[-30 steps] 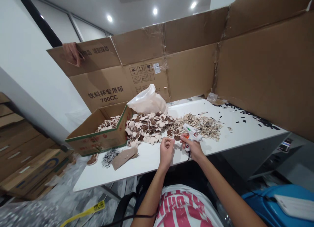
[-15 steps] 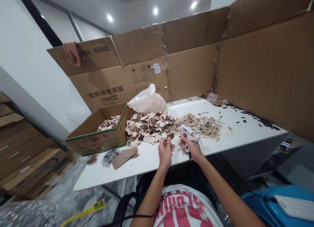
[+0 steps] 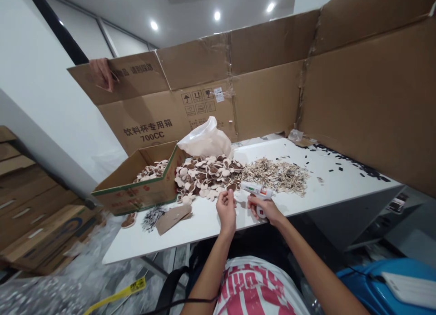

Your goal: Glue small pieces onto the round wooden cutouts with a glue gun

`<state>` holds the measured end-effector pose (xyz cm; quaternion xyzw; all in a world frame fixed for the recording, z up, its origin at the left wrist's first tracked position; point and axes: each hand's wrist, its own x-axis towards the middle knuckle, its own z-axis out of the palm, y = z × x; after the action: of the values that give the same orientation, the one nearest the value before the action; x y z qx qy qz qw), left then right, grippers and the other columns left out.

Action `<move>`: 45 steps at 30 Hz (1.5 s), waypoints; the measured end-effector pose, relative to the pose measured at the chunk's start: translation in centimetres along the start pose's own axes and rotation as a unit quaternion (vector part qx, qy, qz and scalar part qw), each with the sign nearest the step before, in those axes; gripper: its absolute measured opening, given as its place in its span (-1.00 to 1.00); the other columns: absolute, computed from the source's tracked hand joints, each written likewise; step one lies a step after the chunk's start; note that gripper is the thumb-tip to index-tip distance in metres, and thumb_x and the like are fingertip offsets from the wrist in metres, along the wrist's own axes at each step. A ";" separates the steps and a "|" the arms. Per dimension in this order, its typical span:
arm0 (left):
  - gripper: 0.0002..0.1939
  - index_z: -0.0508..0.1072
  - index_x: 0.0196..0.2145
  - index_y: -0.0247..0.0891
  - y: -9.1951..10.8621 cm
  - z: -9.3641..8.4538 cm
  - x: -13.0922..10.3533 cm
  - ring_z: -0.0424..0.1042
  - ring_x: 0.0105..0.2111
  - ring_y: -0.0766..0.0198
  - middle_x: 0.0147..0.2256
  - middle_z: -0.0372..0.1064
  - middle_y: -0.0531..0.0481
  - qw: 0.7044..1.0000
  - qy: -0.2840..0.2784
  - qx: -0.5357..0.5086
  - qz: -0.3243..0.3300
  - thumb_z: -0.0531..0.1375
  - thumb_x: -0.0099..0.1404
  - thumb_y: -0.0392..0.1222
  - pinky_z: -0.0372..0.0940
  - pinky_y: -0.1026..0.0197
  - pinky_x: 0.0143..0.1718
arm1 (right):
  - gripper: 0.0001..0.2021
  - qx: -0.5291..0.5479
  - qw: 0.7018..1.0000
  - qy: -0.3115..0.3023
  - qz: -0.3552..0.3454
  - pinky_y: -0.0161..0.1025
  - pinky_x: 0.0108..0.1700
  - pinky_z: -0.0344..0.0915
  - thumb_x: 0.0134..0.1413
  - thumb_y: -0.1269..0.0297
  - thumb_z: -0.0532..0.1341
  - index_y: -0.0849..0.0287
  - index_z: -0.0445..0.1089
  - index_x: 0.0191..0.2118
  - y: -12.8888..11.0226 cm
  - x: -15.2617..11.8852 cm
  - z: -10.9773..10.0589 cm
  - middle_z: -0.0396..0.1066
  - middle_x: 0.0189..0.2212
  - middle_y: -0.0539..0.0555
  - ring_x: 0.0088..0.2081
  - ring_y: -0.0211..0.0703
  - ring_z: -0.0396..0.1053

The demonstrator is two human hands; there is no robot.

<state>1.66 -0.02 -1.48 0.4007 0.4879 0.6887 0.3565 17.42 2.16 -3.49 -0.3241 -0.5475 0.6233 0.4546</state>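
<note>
My right hand (image 3: pixel 265 207) is wrapped round the handle of a white glue gun (image 3: pixel 256 189), whose nozzle points left above the table. Beside it my left hand (image 3: pixel 226 209) is pinched closed near the nozzle; whatever lies between its fingertips is too small to make out. Just past my hands is a heap of pink and brown felt flower-like pieces (image 3: pixel 206 175). A pile of thin beige strings or bands (image 3: pixel 279 175) spreads to its right. One brown round piece (image 3: pixel 232 187) shows close to the nozzle.
An open carton (image 3: pixel 136 196) with more felt pieces stands left, by a white bag (image 3: pixel 207 140). Cardboard scraps (image 3: pixel 173 218) and dark bits (image 3: pixel 153 218) lie on the white table (image 3: pixel 132 247). Cardboard walls (image 3: pixel 265 87) surround the back; another person's hand (image 3: pixel 103 74) grips their top.
The glue gun has turned from a downward slant to nearly level, its nozzle now pointing left. My left hand has shifted slightly left.
</note>
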 end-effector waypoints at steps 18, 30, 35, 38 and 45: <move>-0.51 0.43 -0.29 -0.23 -0.4 -0.2 0.1 0.30 -0.50 0.33 -0.50 0.30 0.09 1.000 0.026 0.004 -0.006 0.29 0.29 0.30 0.18 0.34 -0.49 | -0.61 -0.073 0.996 0.013 0.051 -0.30 -0.59 0.17 0.05 -0.04 0.23 0.15 0.41 -0.60 -0.8 -0.4 0.5 0.29 -0.73 0.03 -0.70 -0.17 0.25; -0.50 0.44 -0.30 -0.23 -0.3 -0.2 0.1 0.32 -0.51 0.34 -0.49 0.33 0.08 0.999 0.032 0.003 -0.003 0.31 0.27 0.31 0.22 0.33 -0.48 | -0.63 -0.078 0.994 0.036 0.065 -0.30 -0.61 0.20 -0.01 -0.05 0.23 0.14 0.40 -0.60 -0.2 -0.1 0.4 0.32 -0.69 0.03 -0.71 -0.17 0.25; -0.51 0.45 -0.29 -0.24 -0.3 -0.2 0.0 0.33 -0.50 0.33 -0.49 0.33 0.07 0.999 0.034 0.004 0.004 0.30 0.28 0.30 0.23 0.33 -0.48 | -0.61 -0.085 0.993 0.039 0.069 -0.30 -0.62 0.19 0.01 -0.06 0.23 0.14 0.40 -0.61 0.0 -0.1 0.3 0.28 -0.72 0.03 -0.71 -0.16 0.24; -0.50 0.45 -0.29 -0.24 -0.4 -0.2 0.1 0.33 -0.51 0.33 -0.49 0.33 0.07 0.999 0.032 0.001 0.004 0.31 0.27 0.31 0.22 0.32 -0.49 | -0.63 -0.077 0.994 0.044 0.060 -0.30 -0.63 0.20 0.00 -0.05 0.24 0.13 0.40 -0.60 0.2 0.0 0.3 0.33 -0.68 0.04 -0.70 -0.16 0.25; -0.51 0.41 -0.31 -0.23 -0.4 -0.2 0.1 0.30 -0.52 0.35 -0.49 0.29 0.10 0.999 0.035 0.000 0.005 0.30 0.29 0.29 0.21 0.34 -0.50 | -0.63 -0.080 0.993 0.044 0.069 -0.30 -0.63 0.20 0.01 -0.03 0.23 0.13 0.39 -0.62 0.3 0.1 0.2 0.28 -0.72 0.02 -0.71 -0.17 0.22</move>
<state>1.48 0.10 -1.89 0.3792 0.4976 0.7041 0.3360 17.17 2.15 -3.77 -0.4237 -0.5515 0.5922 0.4070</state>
